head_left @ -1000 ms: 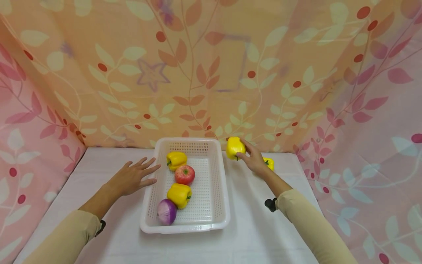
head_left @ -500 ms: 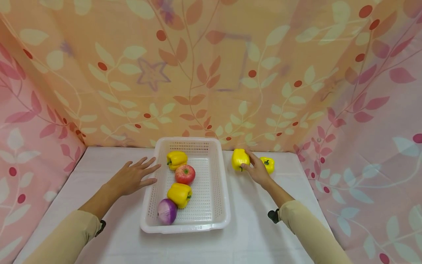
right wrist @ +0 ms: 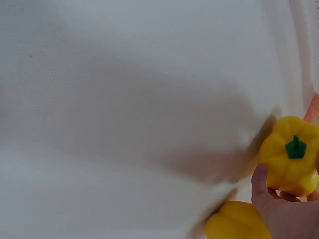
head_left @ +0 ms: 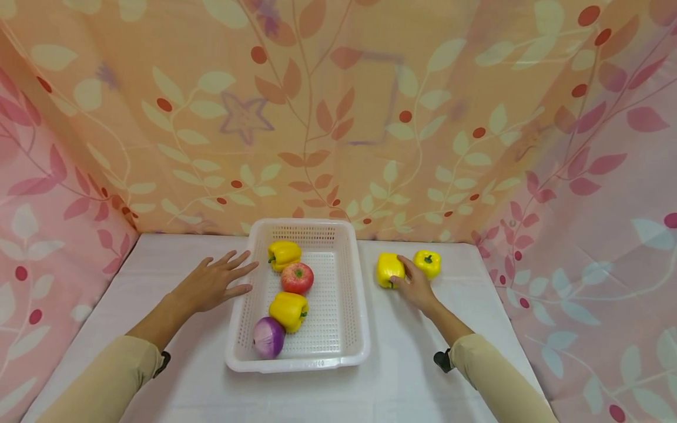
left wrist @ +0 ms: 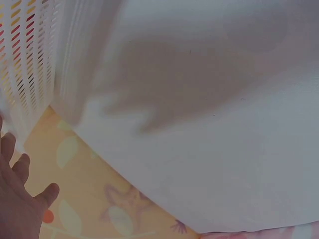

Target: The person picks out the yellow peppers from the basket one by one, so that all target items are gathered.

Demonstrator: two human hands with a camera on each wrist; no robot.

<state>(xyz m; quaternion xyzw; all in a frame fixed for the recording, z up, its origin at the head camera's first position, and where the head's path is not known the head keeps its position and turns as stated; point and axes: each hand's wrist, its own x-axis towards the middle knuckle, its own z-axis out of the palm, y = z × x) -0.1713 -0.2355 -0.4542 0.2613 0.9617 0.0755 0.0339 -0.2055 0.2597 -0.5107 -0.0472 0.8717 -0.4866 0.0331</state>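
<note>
My right hand [head_left: 415, 286] grips a yellow bell pepper [head_left: 388, 270] just right of the basket, with thumb and fingers around its side. In the right wrist view the green stem of that bell pepper [right wrist: 291, 157] faces the camera. Close beyond the hand lies another yellow bell pepper [head_left: 427, 264]. My left hand [head_left: 214, 285] is held with fingers spread at the left rim of the white plastic basket [head_left: 351, 346], holding nothing. Inside the basket, along its left side, are a yellow bell pepper [head_left: 284, 256], a red apple [head_left: 297, 278], a second yellow bell pepper [head_left: 288, 311] and a purple onion [head_left: 268, 338].
A white cloth covers the table [head_left: 407, 364]. Patterned fabric [head_left: 317, 117] stands along the back and both sides. The basket's perforated walls rise between the left hand and the produce.
My right hand has brought its bell pepper down and slightly right, nearer the other loose pepper, which now shows fully. The left hand and the basket's contents stay put.
</note>
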